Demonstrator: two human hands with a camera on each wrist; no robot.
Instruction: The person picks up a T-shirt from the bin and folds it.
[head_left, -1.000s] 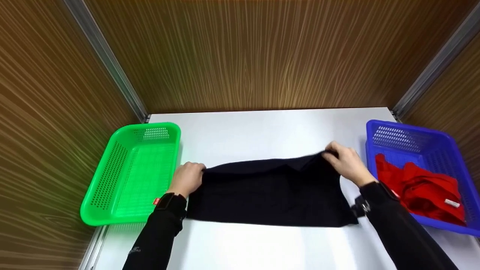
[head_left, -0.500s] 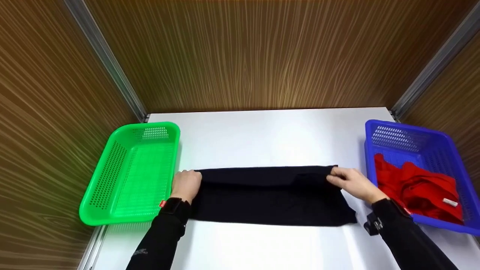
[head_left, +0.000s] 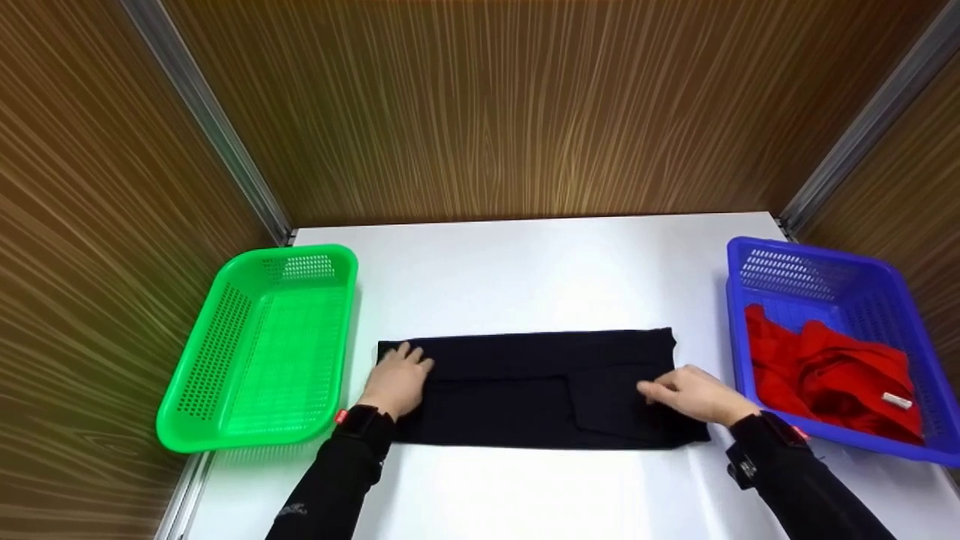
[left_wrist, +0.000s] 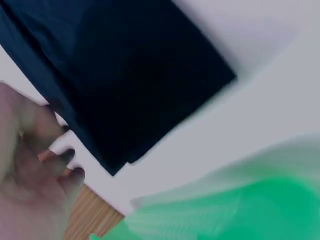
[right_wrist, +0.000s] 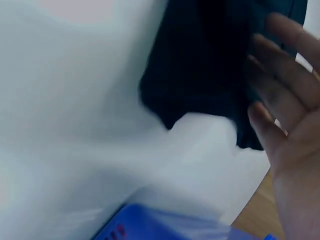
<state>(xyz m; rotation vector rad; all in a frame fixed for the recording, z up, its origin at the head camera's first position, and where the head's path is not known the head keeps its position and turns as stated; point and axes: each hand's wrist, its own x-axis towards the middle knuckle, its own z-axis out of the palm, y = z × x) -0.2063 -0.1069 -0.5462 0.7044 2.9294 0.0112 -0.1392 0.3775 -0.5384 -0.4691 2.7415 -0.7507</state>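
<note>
A black cloth garment (head_left: pixel 487 409) lies in a long folded strip across the white table. A squarish inner layer shows as a faint outline on its right half. My left hand (head_left: pixel 396 381) is over the strip's left end with its fingers spread. In the left wrist view the fingers (left_wrist: pixel 47 132) lie beside the garment's edge and do not grip it. Over the right end is my right hand (head_left: pixel 691 394), its fingers loosely bent. The right wrist view shows the thumb and fingers (right_wrist: pixel 285 82) apart, with no cloth pinched between them.
A green plastic basket (head_left: pixel 341 360) stands at the left, with nothing seen in it. To the right stands a blue basket (head_left: pixel 739 337) holding red cloth (head_left: pixel 840 379). Wood-grain panels (head_left: pixel 480 112) enclose the white table (head_left: pixel 510 285) at the back and sides.
The far edge, held up by both hands, has come down toward the person and lies flat. Both hands have let go of it; the right has moved nearer the person.
</note>
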